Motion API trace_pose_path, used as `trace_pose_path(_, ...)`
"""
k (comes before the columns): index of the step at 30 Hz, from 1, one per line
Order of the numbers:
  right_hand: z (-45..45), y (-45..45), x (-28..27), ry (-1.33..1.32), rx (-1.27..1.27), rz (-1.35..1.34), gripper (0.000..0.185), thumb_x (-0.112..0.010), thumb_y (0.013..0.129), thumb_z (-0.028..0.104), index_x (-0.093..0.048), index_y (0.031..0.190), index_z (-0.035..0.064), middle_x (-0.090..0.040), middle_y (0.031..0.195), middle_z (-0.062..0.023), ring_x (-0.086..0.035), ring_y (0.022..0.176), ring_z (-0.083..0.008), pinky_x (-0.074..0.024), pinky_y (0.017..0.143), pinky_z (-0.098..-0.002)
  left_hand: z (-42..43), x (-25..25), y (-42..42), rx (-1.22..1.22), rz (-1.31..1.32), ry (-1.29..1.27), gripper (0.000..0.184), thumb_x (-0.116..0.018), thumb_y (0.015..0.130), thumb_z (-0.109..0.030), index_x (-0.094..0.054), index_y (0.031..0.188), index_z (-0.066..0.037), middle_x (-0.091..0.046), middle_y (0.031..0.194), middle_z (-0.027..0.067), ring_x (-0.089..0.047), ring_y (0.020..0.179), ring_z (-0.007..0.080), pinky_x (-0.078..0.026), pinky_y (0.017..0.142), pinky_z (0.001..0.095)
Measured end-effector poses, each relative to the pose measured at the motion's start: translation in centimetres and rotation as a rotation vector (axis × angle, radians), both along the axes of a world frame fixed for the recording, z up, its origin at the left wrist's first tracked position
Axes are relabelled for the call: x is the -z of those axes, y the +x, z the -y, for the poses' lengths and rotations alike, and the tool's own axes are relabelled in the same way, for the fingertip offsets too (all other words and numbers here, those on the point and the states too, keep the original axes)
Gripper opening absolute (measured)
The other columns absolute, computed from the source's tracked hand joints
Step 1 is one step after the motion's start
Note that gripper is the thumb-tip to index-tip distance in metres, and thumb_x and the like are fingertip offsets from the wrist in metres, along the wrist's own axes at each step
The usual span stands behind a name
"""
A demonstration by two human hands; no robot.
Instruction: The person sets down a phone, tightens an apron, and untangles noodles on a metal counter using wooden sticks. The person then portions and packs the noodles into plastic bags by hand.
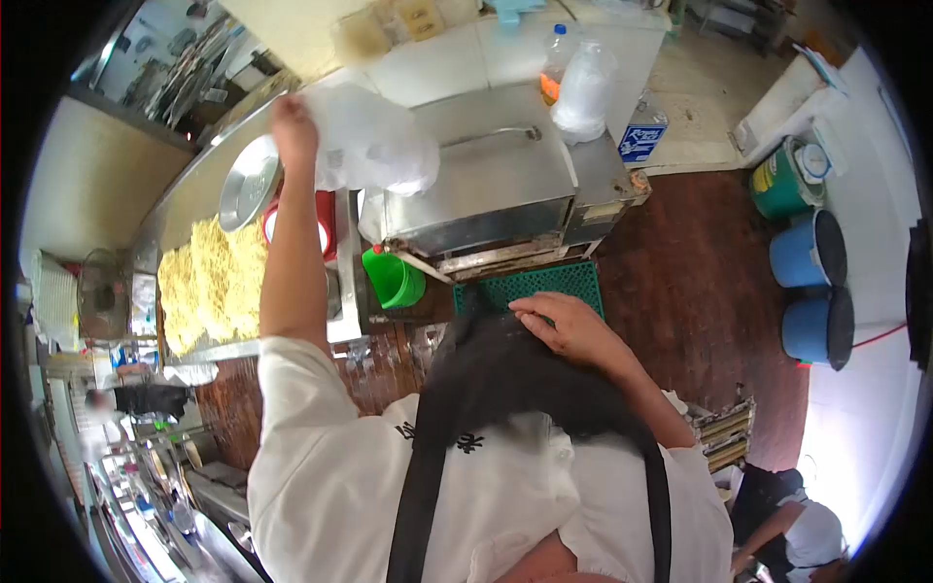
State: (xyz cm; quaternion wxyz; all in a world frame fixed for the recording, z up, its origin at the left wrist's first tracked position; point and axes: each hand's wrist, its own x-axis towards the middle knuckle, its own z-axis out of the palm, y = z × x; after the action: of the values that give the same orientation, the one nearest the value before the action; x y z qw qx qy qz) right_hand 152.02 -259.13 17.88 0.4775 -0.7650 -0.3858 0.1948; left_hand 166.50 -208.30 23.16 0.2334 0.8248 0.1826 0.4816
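Your left hand (pixel 294 131) holding a plastic bag (pixel 374 141), right hand (pixel 571 332) over your apron (pixel 496 374), yellow noodles (pixel 209 282) near a metal bowl (pixel 250 185)

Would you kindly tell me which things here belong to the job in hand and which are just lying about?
In use: plastic bag, gripped by the left hand; probably noodles, metal bowl, red scale.
Seemingly lying about: green bucket, blue bins.

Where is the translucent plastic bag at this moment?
In the head view, the plastic bag is in the upper left part, extending rightward from the person's left hand, with the round metal pan on the hand's other side.
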Motion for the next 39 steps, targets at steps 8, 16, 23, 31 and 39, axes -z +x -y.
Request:
trace_pose_path(8,-2.9,1.3,0.5,0.002,-0.175,-0.013,0.025,-0.062,0.095,0.02,-0.068,0.115,0.0057,-0.068,0.102,-0.0118,-0.065,0.096,-0.0323,-0.0523,0.085,-0.041,3.9,1.1,-0.8,0.147,-0.449,0.082,0.039,-0.065,0.095,-0.04,-0.069,0.104,-0.002,-0.068,0.107,0.0263,-0.065,0.1,0.0425,-0.051,0.084,0.0462)
trace_pose_path(16,-4.8,4.3,0.6,-0.085,-0.188,0.098,0.028,-0.063,0.095,0.019,-0.066,0.119,0.006,-0.067,0.105,-0.0109,-0.064,0.1,-0.0306,-0.0511,0.088,-0.0404,1.6,-1.1,1.9,0.261,-0.539,0.36,0.038,-0.066,0.095,-0.037,-0.069,0.101,0.0,-0.07,0.091,0.0234,-0.068,0.083,0.0402,-0.052,0.074,0.0428)
trace_pose_path(23,-11.1,10.8,3.1,0.033,0.053,0.164,0.062,-0.07,0.089,0.014,-0.043,0.144,0.0055,-0.064,0.121,-0.0168,-0.061,0.114,-0.0341,-0.048,0.099,-0.0424,-0.1,1.0,2.7,0.352,-0.33,-0.034,0.032,-0.068,0.094,-0.033,-0.072,0.092,-0.002,-0.072,0.079,0.0121,-0.065,0.073,0.0197,-0.05,0.069,0.0342)
trace_pose_path(31,-27.8,19.4,11.1,0.07,0.262,0.288,0.104,-0.082,0.079,0.022,-0.016,0.156,-0.0007,-0.044,0.147,-0.026,-0.043,0.135,-0.0422,-0.0361,0.114,-0.0455,-0.8,-3.0,2.6,0.501,-0.337,-0.501,0.05,-0.052,0.103,-0.046,-0.075,0.098,-0.001,-0.071,0.092,0.0078,-0.06,0.082,0.0152,-0.048,0.077,0.0295)
trace_pose_path(39,-28.4,20.2,14.2,0.176,0.19,0.124,0.108,-0.082,0.078,0.021,-0.011,0.155,-0.006,-0.035,0.152,-0.0295,-0.035,0.142,-0.0419,-0.0278,0.119,-0.044,-11.5,-7.9,-7.2,0.702,0.253,-0.719,0.046,-0.058,0.099,-0.044,-0.064,0.12,-0.004,-0.064,0.106,0.0074,-0.064,0.091,0.019,-0.05,0.085,0.0321)
